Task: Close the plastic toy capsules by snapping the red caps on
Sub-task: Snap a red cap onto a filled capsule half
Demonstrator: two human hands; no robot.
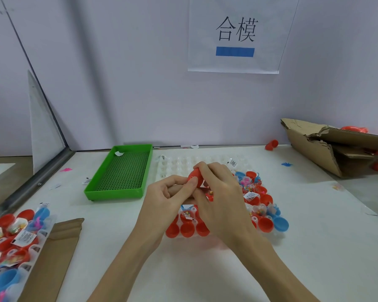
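White table holding a green tray, a clear capsule tray (partly filled), torn cardboard box, cardboard sheet, and a loose red cap.

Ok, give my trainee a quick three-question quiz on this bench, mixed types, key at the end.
1. True or false: the green tray is full of capsules.
2. Which hands hold the red capsule? A) left only B) right only C) both
3. Fill in: a loose red cap lies near the ____ box.

Key: 1. False; it holds only a paper scrap. 2. C; left hand and right hand both grip it. 3. Cardboard.
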